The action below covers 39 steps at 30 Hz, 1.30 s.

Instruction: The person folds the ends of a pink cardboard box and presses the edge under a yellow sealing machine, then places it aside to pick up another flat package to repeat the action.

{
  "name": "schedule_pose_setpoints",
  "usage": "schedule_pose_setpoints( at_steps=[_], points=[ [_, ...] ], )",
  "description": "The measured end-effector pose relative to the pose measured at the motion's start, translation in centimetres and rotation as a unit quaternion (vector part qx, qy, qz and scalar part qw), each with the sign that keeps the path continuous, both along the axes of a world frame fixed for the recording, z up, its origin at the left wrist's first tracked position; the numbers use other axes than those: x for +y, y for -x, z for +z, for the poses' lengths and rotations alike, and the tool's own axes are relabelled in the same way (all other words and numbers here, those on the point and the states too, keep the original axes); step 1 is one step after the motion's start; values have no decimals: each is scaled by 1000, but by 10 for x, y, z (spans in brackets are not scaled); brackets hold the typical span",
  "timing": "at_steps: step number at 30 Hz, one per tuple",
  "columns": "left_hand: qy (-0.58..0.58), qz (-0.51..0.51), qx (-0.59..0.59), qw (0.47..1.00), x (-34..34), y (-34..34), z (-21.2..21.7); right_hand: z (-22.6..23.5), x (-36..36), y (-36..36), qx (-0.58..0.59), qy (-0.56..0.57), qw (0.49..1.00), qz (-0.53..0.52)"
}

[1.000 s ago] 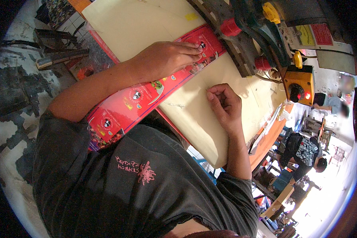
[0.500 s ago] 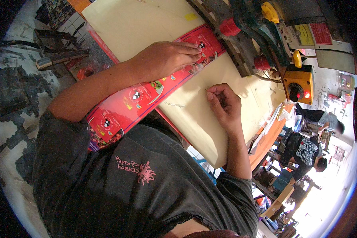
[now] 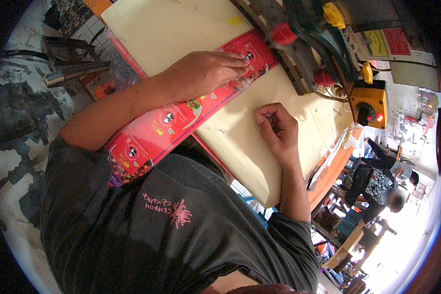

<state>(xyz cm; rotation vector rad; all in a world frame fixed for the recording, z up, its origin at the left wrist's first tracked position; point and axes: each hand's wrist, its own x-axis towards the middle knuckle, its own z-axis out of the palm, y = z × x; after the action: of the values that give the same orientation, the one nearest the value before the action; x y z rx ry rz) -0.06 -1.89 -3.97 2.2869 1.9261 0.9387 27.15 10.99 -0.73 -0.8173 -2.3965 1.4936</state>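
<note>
A long red printed plastic sheet (image 3: 169,122) with a blue-lined edge runs slantwise from my lap up to the dark metal jaw of a bench machine (image 3: 279,49). My left hand (image 3: 208,71) lies on it, fingers stretched out flat near the end by the machine. Over the cream worktop (image 3: 230,130), to the right of the sheet, my right hand (image 3: 278,128) has its fingers curled in and the thumb near the index fingertip. Nothing shows in that hand.
Red knobs (image 3: 284,33) and yellow knobs sit on the machine. An orange control box (image 3: 370,103) with a dial and lit red light stands right of it. Papers lie along the orange table edge. Two people are in the right background; a wooden stool-like frame (image 3: 76,72) is at left.
My hands and the red sheet stay where they were. In the right background the two people have shifted, and they now overlap closely.
</note>
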Motion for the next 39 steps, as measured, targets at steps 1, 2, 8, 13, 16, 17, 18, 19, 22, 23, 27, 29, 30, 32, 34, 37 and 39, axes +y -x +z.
schedule_pose_setpoints(
  at_steps=[1,2,8,13,16,17,18,19,22,23,27,29,30,32,34,37,39],
  points=[
    [0,-1,2,1000,0,0,0,0,0,0,3,-5,1000,2],
    [0,-2,5,1000,0,1,-1,-1,0,0,7,-9,1000,4],
    [3,-4,6,1000,0,2,-2,1,0,0,-5,-4,1000,4],
    [1,-7,-5,1000,1,1,-2,-1,1,-1,-8,-6,1000,2],
    [-1,-10,-1,1000,1,2,-2,-1,1,0,-4,-5,1000,2],
    [-4,-12,5,1000,1,2,-2,-1,1,0,-3,-3,1000,1],
    [-7,-15,10,1000,1,2,-2,0,0,0,-3,-2,1000,0],
    [-8,-15,6,1000,1,2,-2,0,1,0,-6,-1,1000,-1],
    [0,-15,14,1000,0,2,-2,0,1,-1,-7,1,1000,-1],
    [7,-17,29,999,0,2,-2,0,0,-1,0,0,1000,0],
    [12,6,6,1000,2,-2,0,-1,0,-1,12,-14,1000,10],
    [17,19,26,999,6,0,-2,-2,1,-2,14,-12,1000,12],
    [18,25,36,999,8,2,-3,-3,1,-2,16,-11,1000,13],
    [20,17,35,999,14,5,-4,-2,2,-1,14,-23,1000,15],
    [24,3,31,999,20,10,-6,-2,1,-1,16,-20,1000,16],
    [26,-13,25,999,26,16,-7,-3,1,-1,17,-2,1000,10],
    [22,-6,24,999,27,15,-9,0,-1,0,6,2,1000,3]
  ],
)
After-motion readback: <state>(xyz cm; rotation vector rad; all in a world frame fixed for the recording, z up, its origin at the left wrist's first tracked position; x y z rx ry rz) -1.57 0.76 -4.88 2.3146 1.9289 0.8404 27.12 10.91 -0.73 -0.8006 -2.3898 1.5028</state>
